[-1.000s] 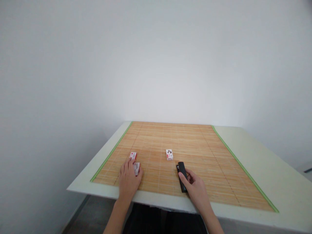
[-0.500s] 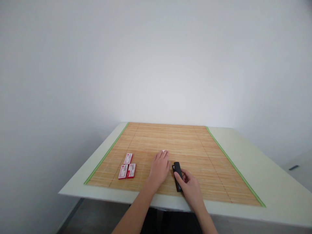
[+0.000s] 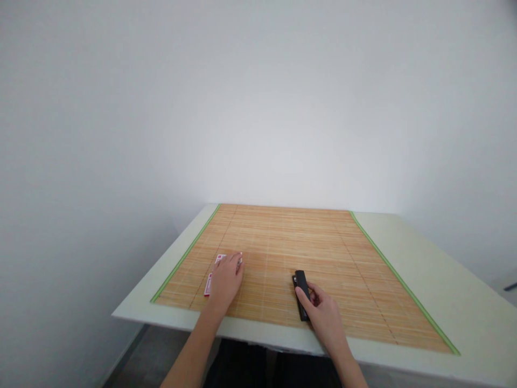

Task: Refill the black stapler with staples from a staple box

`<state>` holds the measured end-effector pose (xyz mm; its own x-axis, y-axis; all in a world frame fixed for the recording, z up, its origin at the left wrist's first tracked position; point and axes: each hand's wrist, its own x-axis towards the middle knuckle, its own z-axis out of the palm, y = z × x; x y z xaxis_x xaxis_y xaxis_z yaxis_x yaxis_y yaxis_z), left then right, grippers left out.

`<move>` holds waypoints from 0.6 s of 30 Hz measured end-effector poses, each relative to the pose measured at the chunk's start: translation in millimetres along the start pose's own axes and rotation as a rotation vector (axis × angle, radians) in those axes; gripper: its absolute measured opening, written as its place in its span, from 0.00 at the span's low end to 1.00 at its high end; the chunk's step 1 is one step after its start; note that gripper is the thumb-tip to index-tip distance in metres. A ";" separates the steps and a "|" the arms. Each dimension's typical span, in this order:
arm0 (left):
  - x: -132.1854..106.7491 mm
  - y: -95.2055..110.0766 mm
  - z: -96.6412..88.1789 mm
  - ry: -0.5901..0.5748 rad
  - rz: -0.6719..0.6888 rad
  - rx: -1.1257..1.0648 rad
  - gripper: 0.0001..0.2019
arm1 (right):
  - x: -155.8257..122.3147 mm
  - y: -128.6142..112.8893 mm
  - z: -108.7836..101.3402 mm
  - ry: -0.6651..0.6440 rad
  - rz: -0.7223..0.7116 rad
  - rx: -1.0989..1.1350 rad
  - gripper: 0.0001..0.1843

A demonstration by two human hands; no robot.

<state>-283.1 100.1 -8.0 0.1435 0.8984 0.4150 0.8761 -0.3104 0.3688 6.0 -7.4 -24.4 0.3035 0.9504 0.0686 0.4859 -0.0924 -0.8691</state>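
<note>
My left hand point(image 3: 226, 280) lies on the left part of a bamboo mat point(image 3: 291, 237), fingers curled over a small white box point(image 3: 239, 262) that shows only at the fingertips. The hand mostly hides small red-and-white boxes point(image 3: 208, 284); only their edges peek out to its left and at its top. My right hand point(image 3: 325, 318) rests near the mat's front edge, fingers wrapped round the near end of a black stapler-like object point(image 3: 300, 280) that lies flat on the mat.
The mat has green edging and covers a pale table point(image 3: 444, 280) that stands against a plain white wall. The table's left and front edges drop to a dark floor.
My left hand went from the left boxes to the white box at the mat's centre, then back left with it. The centre spot is now bare. My right hand stayed on the black object.
</note>
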 end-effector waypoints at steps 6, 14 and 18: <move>-18.6 -30.3 -18.7 0.055 -0.043 -0.071 0.17 | -0.6 -6.4 -6.2 -0.086 -0.010 0.025 0.33; -35.1 -51.7 1.5 0.116 -0.318 -0.222 0.24 | -8.2 -30.0 -2.1 -0.458 -0.153 0.011 0.16; -33.0 -45.7 10.4 0.113 -0.289 -0.220 0.23 | -6.9 -51.2 31.6 -0.444 -0.235 -0.105 0.15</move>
<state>-323.1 87.9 -47.2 -0.1573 0.9224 0.3528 0.7519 -0.1197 0.6484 -46.9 0.1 4.2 -0.1905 0.9815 0.0217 0.5856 0.1314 -0.7999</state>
